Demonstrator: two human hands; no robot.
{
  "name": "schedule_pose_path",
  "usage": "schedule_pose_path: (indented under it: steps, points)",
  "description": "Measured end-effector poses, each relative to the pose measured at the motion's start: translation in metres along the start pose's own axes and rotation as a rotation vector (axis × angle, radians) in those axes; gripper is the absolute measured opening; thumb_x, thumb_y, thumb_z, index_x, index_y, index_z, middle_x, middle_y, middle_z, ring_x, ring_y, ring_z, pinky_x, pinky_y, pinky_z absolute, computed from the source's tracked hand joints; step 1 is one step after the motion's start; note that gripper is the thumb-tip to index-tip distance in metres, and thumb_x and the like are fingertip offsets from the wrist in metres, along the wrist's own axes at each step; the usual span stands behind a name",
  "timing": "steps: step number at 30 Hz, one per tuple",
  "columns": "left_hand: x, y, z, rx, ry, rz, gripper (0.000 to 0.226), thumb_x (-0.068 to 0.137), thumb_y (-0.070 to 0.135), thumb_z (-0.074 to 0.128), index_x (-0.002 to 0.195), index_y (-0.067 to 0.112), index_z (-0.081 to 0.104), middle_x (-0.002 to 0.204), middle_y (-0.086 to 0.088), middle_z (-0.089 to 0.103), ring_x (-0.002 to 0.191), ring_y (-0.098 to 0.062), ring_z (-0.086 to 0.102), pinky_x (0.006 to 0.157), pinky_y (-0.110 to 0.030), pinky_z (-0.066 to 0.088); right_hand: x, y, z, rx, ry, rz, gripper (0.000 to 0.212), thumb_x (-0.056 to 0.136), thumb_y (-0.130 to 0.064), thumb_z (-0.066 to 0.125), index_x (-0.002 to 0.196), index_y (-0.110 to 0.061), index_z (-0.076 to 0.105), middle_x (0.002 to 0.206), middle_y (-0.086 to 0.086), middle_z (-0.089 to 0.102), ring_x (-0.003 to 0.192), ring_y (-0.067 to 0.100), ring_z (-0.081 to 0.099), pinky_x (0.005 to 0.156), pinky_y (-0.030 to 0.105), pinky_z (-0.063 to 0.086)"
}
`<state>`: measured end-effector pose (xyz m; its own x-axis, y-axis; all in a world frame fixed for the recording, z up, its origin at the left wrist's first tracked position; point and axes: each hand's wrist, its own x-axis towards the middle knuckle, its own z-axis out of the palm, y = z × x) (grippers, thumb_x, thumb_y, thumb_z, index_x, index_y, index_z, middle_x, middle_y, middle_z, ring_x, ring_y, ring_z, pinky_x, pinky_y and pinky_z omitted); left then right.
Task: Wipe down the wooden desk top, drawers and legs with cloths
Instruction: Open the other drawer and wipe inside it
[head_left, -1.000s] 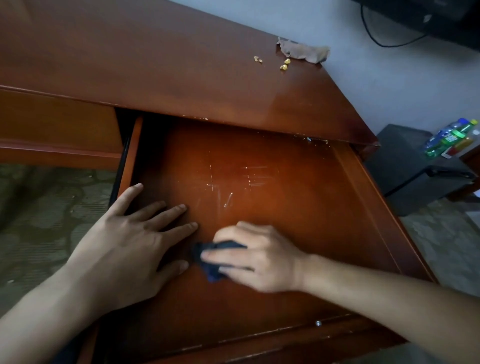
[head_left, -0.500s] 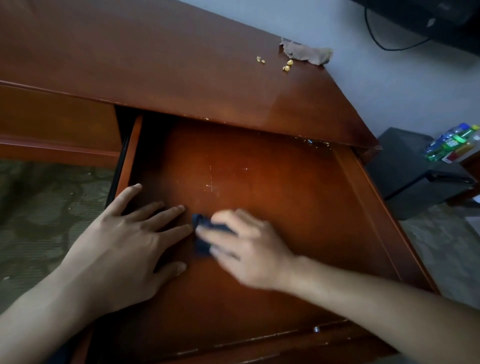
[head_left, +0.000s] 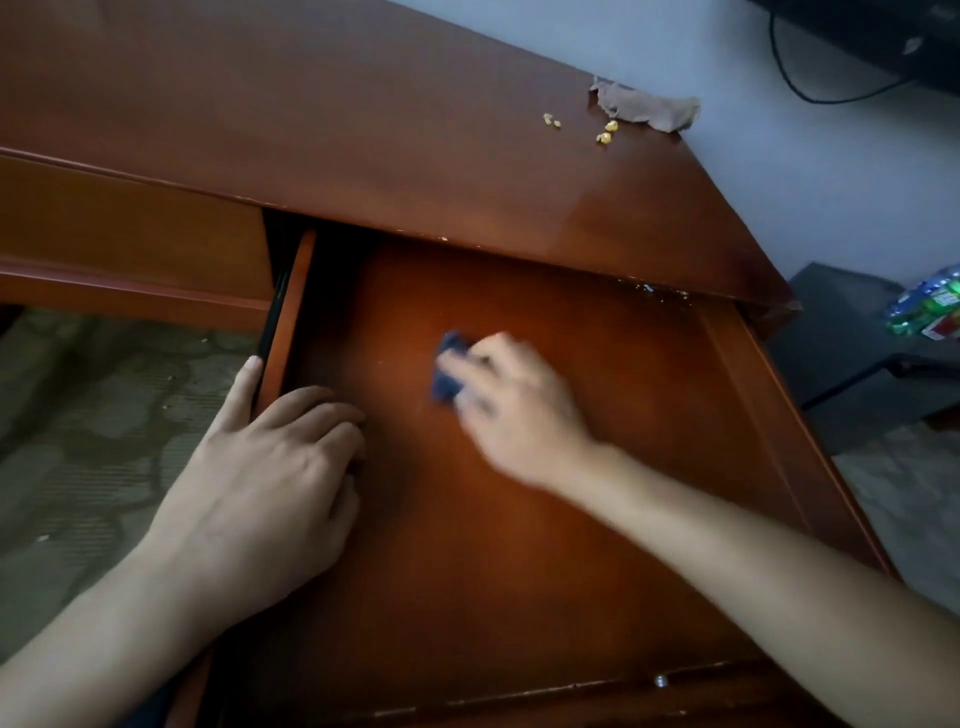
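Note:
The wooden desk's drawer (head_left: 597, 364) is pulled out towards me under the glossy desk top (head_left: 311, 114). My right hand (head_left: 514, 405) is blurred with motion and presses a small dark blue cloth (head_left: 448, 368) on the drawer floor, left of its middle. My left hand (head_left: 270, 478) rests at the drawer's left side, fingers curled on the floor inside and the thumb outside along the left wall (head_left: 288, 317). A brown cloth (head_left: 647, 106) lies crumpled at the far right edge of the desk top.
Yellow crumbs (head_left: 605, 132) lie on the desk top near the brown cloth. A dark bin (head_left: 841, 343) stands right of the desk, with green bottles (head_left: 930, 306) beyond it. Patterned carpet (head_left: 93, 431) shows at left, and a black cable (head_left: 810, 88) hangs on the wall.
My right hand has swept the blue cloth up and to the right over the drawer floor, and the pale scuff marks no longer show. My left fingers have curled in.

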<state>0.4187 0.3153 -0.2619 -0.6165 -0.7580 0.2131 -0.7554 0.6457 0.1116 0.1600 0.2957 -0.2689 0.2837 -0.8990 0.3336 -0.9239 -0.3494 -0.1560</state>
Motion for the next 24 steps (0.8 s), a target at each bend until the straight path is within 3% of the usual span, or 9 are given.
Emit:
schedule_pose_path:
  steps: [3, 5, 9, 11, 12, 16, 20, 22, 24]
  points:
    - [-0.001, 0.000, 0.004, -0.096, 0.105, -0.043, 0.026, 0.086, 0.030, 0.040, 0.079, 0.021, 0.064, 0.098, 0.002, 0.073, 0.108, -0.024, 0.069, 0.121, -0.061, 0.026, -0.035, -0.064, -0.002, 0.189, -0.178, -0.382, 0.032, 0.097, -0.021, 0.059, 0.126, -0.014, 0.070, 0.117, 0.009, 0.062, 0.093, 0.029, 0.053, 0.082, 0.043, 0.047]
    - [-0.002, -0.001, 0.005, -0.144, 0.139, -0.053, 0.026, 0.088, 0.027, 0.039, 0.077, 0.021, 0.061, 0.093, 0.004, 0.072, 0.103, -0.022, 0.070, 0.122, -0.058, 0.025, -0.022, -0.047, -0.001, 0.156, -0.167, -0.458, 0.033, 0.098, -0.020, 0.060, 0.129, -0.015, 0.070, 0.120, 0.009, 0.065, 0.093, 0.030, 0.055, 0.084, 0.043, 0.047]
    - [-0.003, 0.000, 0.002, -0.203, 0.125, -0.048, 0.023, 0.087, 0.026, 0.038, 0.075, 0.025, 0.058, 0.101, 0.007, 0.075, 0.108, -0.016, 0.069, 0.124, -0.055, 0.022, 0.049, 0.033, 0.009, -0.016, -0.004, 0.014, 0.038, 0.100, -0.018, 0.056, 0.136, -0.010, 0.064, 0.138, 0.010, 0.061, 0.121, 0.036, 0.055, 0.103, 0.048, 0.046]
    - [-0.005, 0.001, 0.000, -0.258, 0.118, -0.052, 0.019, 0.087, 0.027, 0.036, 0.074, 0.029, 0.050, 0.104, 0.008, 0.074, 0.112, -0.014, 0.067, 0.126, -0.053, 0.020, 0.075, 0.048, 0.013, 0.002, -0.031, 0.254, 0.044, 0.103, -0.025, 0.050, 0.145, -0.018, 0.057, 0.154, 0.001, 0.049, 0.138, 0.026, 0.048, 0.114, 0.041, 0.040]
    - [-0.005, 0.002, -0.001, -0.287, 0.130, -0.054, 0.016, 0.086, 0.026, 0.035, 0.074, 0.030, 0.046, 0.105, 0.008, 0.073, 0.113, -0.013, 0.066, 0.126, -0.051, 0.019, 0.081, 0.045, 0.017, 0.007, -0.023, 0.274, 0.045, 0.103, -0.029, 0.049, 0.147, -0.022, 0.055, 0.157, -0.003, 0.046, 0.141, 0.023, 0.046, 0.115, 0.037, 0.039]
    - [-0.007, 0.002, -0.005, -0.459, 0.255, -0.118, 0.012, 0.085, 0.020, 0.039, 0.077, 0.026, 0.045, 0.104, 0.007, 0.065, 0.112, -0.015, 0.060, 0.125, -0.040, 0.023, 0.054, -0.027, 0.026, 0.108, -0.024, -0.053, 0.043, 0.094, -0.021, 0.059, 0.136, -0.009, 0.065, 0.147, 0.012, 0.057, 0.134, 0.029, 0.055, 0.110, 0.042, 0.046]
    - [-0.011, 0.003, -0.007, -0.595, 0.294, -0.173, 0.022, 0.071, 0.002, 0.045, 0.081, 0.021, 0.038, 0.106, 0.005, 0.051, 0.110, -0.023, 0.050, 0.100, -0.021, 0.034, -0.019, -0.077, 0.014, 0.288, -0.176, -0.497, 0.036, 0.093, -0.010, 0.067, 0.127, 0.000, 0.068, 0.136, 0.020, 0.062, 0.134, 0.034, 0.054, 0.117, 0.044, 0.038]
    - [-0.011, 0.002, -0.006, -0.629, 0.258, -0.203, 0.030, 0.066, 0.002, 0.046, 0.084, 0.022, 0.034, 0.109, 0.005, 0.047, 0.114, -0.022, 0.045, 0.095, -0.015, 0.030, -0.006, -0.050, 0.017, 0.217, -0.170, -0.509, 0.038, 0.095, -0.011, 0.062, 0.131, -0.002, 0.067, 0.140, 0.018, 0.061, 0.136, 0.032, 0.053, 0.119, 0.043, 0.036]
    - [-0.010, 0.001, -0.005, -0.683, 0.222, -0.235, 0.029, 0.068, 0.006, 0.046, 0.087, 0.023, 0.033, 0.112, 0.006, 0.045, 0.118, -0.020, 0.043, 0.094, -0.012, 0.029, 0.035, -0.013, 0.025, 0.091, -0.078, -0.303, 0.040, 0.097, -0.015, 0.055, 0.135, -0.003, 0.064, 0.142, 0.017, 0.060, 0.135, 0.034, 0.054, 0.121, 0.037, 0.032]
